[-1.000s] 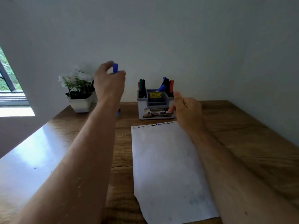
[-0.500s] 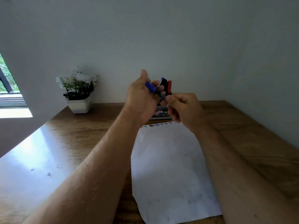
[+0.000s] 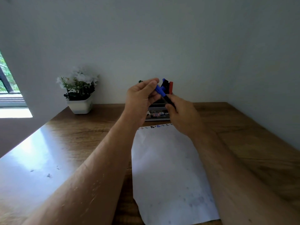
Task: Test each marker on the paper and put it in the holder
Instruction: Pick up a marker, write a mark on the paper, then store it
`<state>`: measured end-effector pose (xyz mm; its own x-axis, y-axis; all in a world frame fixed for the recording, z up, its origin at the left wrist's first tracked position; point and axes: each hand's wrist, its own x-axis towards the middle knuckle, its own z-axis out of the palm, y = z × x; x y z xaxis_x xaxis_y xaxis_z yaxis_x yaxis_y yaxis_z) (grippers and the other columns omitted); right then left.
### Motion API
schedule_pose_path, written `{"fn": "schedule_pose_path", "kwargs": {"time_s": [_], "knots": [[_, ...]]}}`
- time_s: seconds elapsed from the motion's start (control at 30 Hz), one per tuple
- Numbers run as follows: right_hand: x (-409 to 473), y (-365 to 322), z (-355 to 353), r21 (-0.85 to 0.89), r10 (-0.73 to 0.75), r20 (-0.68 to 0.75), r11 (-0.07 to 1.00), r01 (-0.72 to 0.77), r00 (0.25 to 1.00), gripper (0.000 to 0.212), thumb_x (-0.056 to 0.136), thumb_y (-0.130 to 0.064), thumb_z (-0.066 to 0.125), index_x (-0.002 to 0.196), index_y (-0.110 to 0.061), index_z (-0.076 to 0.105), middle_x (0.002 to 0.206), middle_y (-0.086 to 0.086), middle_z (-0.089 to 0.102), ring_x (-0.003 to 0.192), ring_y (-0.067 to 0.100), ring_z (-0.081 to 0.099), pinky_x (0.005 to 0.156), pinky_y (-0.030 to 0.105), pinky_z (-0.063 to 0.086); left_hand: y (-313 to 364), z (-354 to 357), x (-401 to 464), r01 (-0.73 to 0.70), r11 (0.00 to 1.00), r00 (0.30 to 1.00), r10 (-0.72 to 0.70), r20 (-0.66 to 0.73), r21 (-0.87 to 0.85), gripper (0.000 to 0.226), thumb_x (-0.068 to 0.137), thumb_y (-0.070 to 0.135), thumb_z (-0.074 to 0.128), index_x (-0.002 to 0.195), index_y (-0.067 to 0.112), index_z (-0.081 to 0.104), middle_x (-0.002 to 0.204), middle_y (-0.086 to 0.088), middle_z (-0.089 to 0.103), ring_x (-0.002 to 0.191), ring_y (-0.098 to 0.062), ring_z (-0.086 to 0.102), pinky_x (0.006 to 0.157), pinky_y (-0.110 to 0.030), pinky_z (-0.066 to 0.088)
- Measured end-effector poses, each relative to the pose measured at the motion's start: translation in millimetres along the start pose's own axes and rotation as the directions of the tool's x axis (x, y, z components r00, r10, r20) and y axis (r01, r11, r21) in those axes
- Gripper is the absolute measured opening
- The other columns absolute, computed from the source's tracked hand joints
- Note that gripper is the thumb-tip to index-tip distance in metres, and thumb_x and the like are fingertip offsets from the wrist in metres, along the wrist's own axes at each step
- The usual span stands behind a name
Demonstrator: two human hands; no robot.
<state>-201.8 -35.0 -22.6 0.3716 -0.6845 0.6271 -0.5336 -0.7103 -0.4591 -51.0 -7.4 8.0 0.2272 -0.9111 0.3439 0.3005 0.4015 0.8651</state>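
Note:
Both hands are raised in front of the holder [image 3: 158, 114], gripping one blue marker [image 3: 160, 91]. My left hand [image 3: 141, 98] pinches its blue cap end, and my right hand [image 3: 181, 113] grips its dark barrel. The marker slants down to the right between them. Behind the hands, the grey holder is mostly hidden; blue, black and red markers [image 3: 168, 87] stick out of its top. A white sheet of paper [image 3: 168, 168] lies on the wooden table [image 3: 81, 135] below, with a row of small test marks [image 3: 154, 127] along its far edge.
A white pot with white flowers [image 3: 79, 93] stands at the back left against the wall. A window [image 3: 9, 88] is at the far left. The wall closes the table at the back and on the right.
My left hand carried the blue marker from up left to the centre. My right hand rose from the paper's top edge and took hold of the marker's barrel.

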Motion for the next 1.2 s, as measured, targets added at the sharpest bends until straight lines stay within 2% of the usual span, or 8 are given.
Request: {"fn": "schedule_pose_path", "kwargs": {"time_s": [0.13,0.3,0.6,0.77,0.9,0.97,1.07,1.2], "knots": [[2.4,-2.0,0.6,-0.036,-0.003,-0.038,0.999,0.001,0.999,0.024,0.104,-0.026,0.042,0.111,-0.015,0.062,0.079,-0.001,0.060,0.064,0.005,0.053,0.050,0.010,0.033,-2.4,-1.8,0.6,0.022,1.000,1.000,-0.022,-0.014,0.007,0.012,0.092,0.012,0.067,0.099,0.006,0.074,0.074,-0.004,0.071,0.068,-0.011,0.067,0.066,-0.022,0.056],[2.5,0.8,-2.4,-0.124,0.000,-0.117,0.992,-0.014,0.993,0.035,0.103,-0.038,0.041,0.091,-0.015,0.063,0.066,-0.003,0.058,0.052,0.011,0.052,0.047,0.027,0.039,-3.4,-2.8,-1.3,0.058,0.998,0.998,-0.058,0.012,-0.017,0.016,0.088,0.016,0.073,0.099,0.005,0.074,0.082,-0.011,0.075,0.069,-0.015,0.070,0.063,-0.024,0.059],[4.5,-0.8,-9.3,-0.209,0.000,-0.217,0.977,-0.046,0.976,0.054,0.096,-0.061,0.041,0.064,-0.020,0.057,0.048,-0.010,0.047,0.041,0.005,0.045,0.041,0.021,0.024,-1.3,-3.5,-1.1,0.034,0.999,0.999,-0.034,-0.002,-0.040,0.012,0.088,0.016,0.073,0.093,0.005,0.074,0.084,-0.015,0.075,0.069,-0.017,0.072,0.061,-0.023,0.058],[0.8,1.5,-12.0,-0.135,0.006,-0.240,0.990,-0.039,0.971,0.048,0.096,-0.054,0.047,0.055,-0.030,0.042,0.045,-0.011,0.041,0.039,0.005,0.045,0.037,0.015,0.024,1.4,-0.6,-1.1,-0.005,0.998,1.000,0.006,0.012,-0.065,0.008,0.090,0.012,0.070,0.094,0.007,0.073,0.090,-0.016,0.075,0.075,-0.020,0.072,0.064,-0.023,0.058],[-2.5,3.4,-17.3,-0.051,0.025,-0.283,0.998,-0.041,0.959,0.038,0.100,-0.030,0.051,0.063,-0.029,0.052,0.050,-0.014,0.045,0.048,-0.006,0.051,0.040,0.008,0.031,4.0,-4.3,3.3,-0.043,0.979,0.994,0.022,-0.106,-0.201,0.006,0.093,0.005,0.063,0.097,0.004,0.067,0.091,-0.016,0.074,0.080,-0.021,0.073,0.066,-0.024,0.059],[-0.9,2.0,-18.2,0.120,0.130,-0.301,0.988,-0.098,0.945,0.027,0.102,-0.026,0.049,0.084,-0.017,0.067,0.058,-0.013,0.050,0.051,-0.010,0.051,0.042,0.006,0.032,3.3,-6.7,3.3,-0.020,0.940,0.992,-0.023,-0.122,-0.341,0.006,0.093,0.001,0.060,0.099,0.001,0.062,0.096,-0.019,0.072,0.087,-0.024,0.074,0.073,-0.025,0.061],[1.7,-1.0,-19.5,0.455,0.304,-0.228,0.873,-0.175,0.925,0.022,0.101,-0.020,0.048,0.122,-0.021,0.056,0.068,-0.002,0.061,0.051,-0.004,0.054,0.045,0.012,0.039,1.5,-6.4,0.4,0.029,0.882,0.996,-0.065,-0.060,-0.471,0.003,0.093,-0.002,0.058,0.097,-0.001,0.059,0.098,-0.021,0.073,0.092,-0.026,0.074,0.071,-0.024,0.060],[-0.2,-0.4,-20.7,0.633,0.363,-0.139,0.748,-0.199,0.921,0.029,0.099,-0.004,0.045,0.121,-0.023,0.050,0.096,0.010,0.069,0.041,0.010,0.055,0.034,0.021,0.040,-0.7,-5.0,-0.6,0.076,0.845,0.994,-0.104,-0.024,-0.529,0.009,0.097,0.000,0.053,0.103,-0.003,0.059,0.099,-0.021,0.073,0.091,-0.025,0.074,0.066,-0.023,0.059]]}}
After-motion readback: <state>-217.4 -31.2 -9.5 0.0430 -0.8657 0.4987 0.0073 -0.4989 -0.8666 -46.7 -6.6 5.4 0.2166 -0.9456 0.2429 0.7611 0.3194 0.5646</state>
